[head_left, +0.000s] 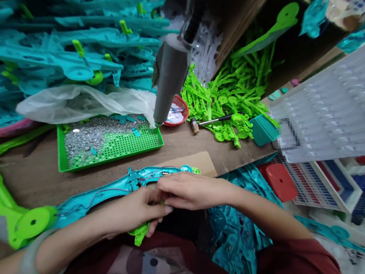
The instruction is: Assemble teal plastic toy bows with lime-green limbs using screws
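My left hand [134,210] is closed on a small lime-green plastic part [140,234], whose lower end sticks out below the fingers. Against its fingertips, my right hand [187,190] is curled shut; whatever it pinches is hidden by the fingers. Just beyond both hands lies a long turquoise plastic shell [101,193] with thin wires along its inside. A lime-green arm piece with a round end [34,222] meets its left end. Under the shell's right end is a flat piece of cardboard [205,163].
A green perforated tray [131,147] of small metal pieces stands beyond the shell. A grey cylindrical tool [173,72] hangs above it. A hammer [215,120] lies by piled green parts [230,92]. Turquoise shells [44,51] are stacked back left; more [232,223] lie below the table edge.
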Motion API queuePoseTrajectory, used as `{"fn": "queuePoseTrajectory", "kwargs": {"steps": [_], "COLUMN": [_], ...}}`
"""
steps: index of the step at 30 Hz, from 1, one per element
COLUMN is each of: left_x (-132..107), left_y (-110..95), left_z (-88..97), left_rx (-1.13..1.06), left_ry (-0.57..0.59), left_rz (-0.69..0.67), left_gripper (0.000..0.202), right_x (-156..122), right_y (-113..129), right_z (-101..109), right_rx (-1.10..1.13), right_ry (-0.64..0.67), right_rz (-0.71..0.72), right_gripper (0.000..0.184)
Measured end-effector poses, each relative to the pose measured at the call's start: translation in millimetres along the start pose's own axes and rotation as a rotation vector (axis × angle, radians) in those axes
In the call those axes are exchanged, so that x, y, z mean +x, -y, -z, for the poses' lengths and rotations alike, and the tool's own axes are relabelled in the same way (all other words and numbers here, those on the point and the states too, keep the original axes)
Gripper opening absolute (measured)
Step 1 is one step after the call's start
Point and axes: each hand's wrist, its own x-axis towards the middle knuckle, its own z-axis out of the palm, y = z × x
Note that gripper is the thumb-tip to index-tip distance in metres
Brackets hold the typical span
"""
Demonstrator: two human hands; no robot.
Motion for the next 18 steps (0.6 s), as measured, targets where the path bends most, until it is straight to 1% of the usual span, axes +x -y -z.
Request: {"fn": "queuePoseTrajectory", "kwargs": {"steps": [4, 9, 13, 16, 18], "left_x": [4.0, 4.6, 5.7, 8.1, 9.7], "left_y": [2.5, 4.8, 5.3, 10.0, 14.8], "left_z": [-1.6, -3.3, -4.3, -6.2, -9.4], "left_rx": [0.029, 0.078, 0.068, 0.073, 0.03], "left_ry": [-0.007, -0.006, -0.024, -0.017, -0.029], "left_rz": [-0.009, 0.039, 0.015, 0.01, 0.024], "left_gripper": [0.019, 0.021, 0.021, 0.028, 0.035], "right_x": [-0.9, -3.4, -2.9, -6.0, -12.2], "right_y": [-1.9, -4.1, -3.4, -0.4, 2.4], "right_z": [-1.1, -4.3, -8.5, -8.0, -4.9], "right_rx": [0.036, 0.101, 0.063, 0.069, 0.062], "right_ry": [0.009, 0.043, 0.016, 0.004, -0.032], "right_rz": [0.001, -0.023, -0.009, -0.018, -0.061], "right_gripper": [0.008, 0.007, 0.005, 0.006, 0.009]}}
